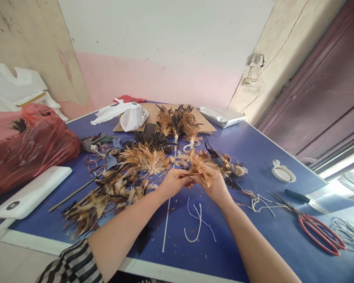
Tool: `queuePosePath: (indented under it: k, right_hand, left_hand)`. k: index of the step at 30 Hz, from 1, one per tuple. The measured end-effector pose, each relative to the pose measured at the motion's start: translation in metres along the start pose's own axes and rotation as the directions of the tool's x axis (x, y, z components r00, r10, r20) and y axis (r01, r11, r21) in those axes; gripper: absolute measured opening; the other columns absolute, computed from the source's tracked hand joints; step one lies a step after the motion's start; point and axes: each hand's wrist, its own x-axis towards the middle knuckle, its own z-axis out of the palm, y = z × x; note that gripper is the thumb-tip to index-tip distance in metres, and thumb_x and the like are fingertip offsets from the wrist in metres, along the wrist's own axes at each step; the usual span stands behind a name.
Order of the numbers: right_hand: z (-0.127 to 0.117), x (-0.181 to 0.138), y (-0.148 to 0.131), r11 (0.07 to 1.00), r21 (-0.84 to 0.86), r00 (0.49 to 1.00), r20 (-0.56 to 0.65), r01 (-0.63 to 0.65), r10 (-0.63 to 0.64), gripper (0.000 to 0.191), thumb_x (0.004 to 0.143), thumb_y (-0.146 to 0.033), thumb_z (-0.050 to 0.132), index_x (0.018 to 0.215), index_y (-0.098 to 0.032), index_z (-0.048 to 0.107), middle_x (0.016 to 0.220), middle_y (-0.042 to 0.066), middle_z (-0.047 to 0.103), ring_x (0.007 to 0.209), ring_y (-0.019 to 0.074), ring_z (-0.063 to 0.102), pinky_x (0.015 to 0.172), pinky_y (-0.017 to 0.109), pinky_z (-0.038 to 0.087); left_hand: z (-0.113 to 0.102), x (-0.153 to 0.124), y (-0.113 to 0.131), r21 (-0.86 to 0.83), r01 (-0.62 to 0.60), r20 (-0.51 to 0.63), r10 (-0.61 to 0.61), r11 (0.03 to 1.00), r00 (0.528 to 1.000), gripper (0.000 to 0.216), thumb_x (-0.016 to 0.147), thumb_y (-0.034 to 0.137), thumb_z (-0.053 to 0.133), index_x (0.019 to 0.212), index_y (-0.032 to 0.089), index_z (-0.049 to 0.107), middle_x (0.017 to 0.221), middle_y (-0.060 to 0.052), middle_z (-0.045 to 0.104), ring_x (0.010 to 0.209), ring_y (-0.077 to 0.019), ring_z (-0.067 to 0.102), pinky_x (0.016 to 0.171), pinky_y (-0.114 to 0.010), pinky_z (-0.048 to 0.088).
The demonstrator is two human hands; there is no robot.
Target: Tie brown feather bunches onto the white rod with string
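Over the middle of the blue table, my right hand (pixel 212 184) is closed around a small bunch of tan feathers (pixel 200 167), their tips fanning upward. My left hand (pixel 173 183) meets it from the left, its fingers pinched at the bunch's lower end; a thin dark quill or stem runs between the two hands. Just below them lie loose white strings (pixel 200 222). Left of my hands is a pile of golden-brown feathers (pixel 146 158), with mixed brown and cream feathers (pixel 106 196) nearer me. Tied feather bundles (pixel 177 122) rest on cardboard behind.
Red-handled scissors (pixel 320 232), a dark-handled knife (pixel 297 195), a tape roll (pixel 283 173) and coiled string (pixel 348 232) lie right. At left are a red plastic bag (pixel 41 149) and a white power bank-like device (pixel 32 192). A white bag (pixel 133 117) and silver packet (pixel 222 116) sit behind.
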Motion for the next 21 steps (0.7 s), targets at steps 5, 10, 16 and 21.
queuePosePath:
  k: [5,10,16,21]
  right_hand:
    - [-0.006,0.001,0.010,1.000,0.000,0.999,0.052,-0.003,0.003,0.023,0.068,-0.038,0.065,0.067,-0.017,0.057,0.062,0.001,0.056,0.058,0.0138,0.052,0.056,0.028,0.044]
    - [-0.009,0.001,0.018,0.999,0.036,0.996,0.084,-0.005,0.002,0.021,0.069,-0.037,0.064,0.069,-0.017,0.059,0.060,0.001,0.057,0.058,0.0138,0.053,0.056,0.027,0.043]
    - [-0.005,0.001,0.024,0.993,0.084,0.989,0.132,-0.085,0.074,0.024,0.068,-0.039,0.064,0.074,-0.016,0.061,0.059,-0.001,0.057,0.055,0.0122,0.051,0.055,0.026,0.042]
    - [-0.008,0.003,0.021,0.973,0.045,0.972,0.072,-0.227,0.223,0.027,0.064,-0.039,0.066,0.072,-0.015,0.059,0.057,-0.002,0.053,0.050,0.0090,0.044,0.048,0.022,0.036]
  left_hand:
    - [-0.001,-0.001,0.001,0.112,-0.091,0.067,0.083,0.990,0.994,0.023,0.074,0.032,0.058,0.077,0.010,0.067,0.068,-0.004,0.061,0.059,-0.0101,0.056,0.059,-0.023,0.047]
    - [-0.002,-0.001,0.002,0.139,0.002,0.069,-0.011,0.990,0.998,0.022,0.073,0.030,0.057,0.072,0.010,0.066,0.061,-0.003,0.059,0.053,-0.0094,0.053,0.056,-0.023,0.046]
    - [-0.004,0.000,0.003,0.088,0.127,0.073,-0.134,0.988,0.988,0.020,0.067,0.030,0.062,0.065,0.010,0.064,0.055,-0.002,0.058,0.048,-0.0094,0.052,0.050,-0.023,0.044]
    - [-0.002,-0.001,0.006,-0.047,0.199,-0.018,-0.200,0.979,0.980,0.026,0.062,0.035,0.068,0.063,0.009,0.064,0.057,-0.003,0.061,0.049,-0.0082,0.053,0.050,-0.021,0.043]
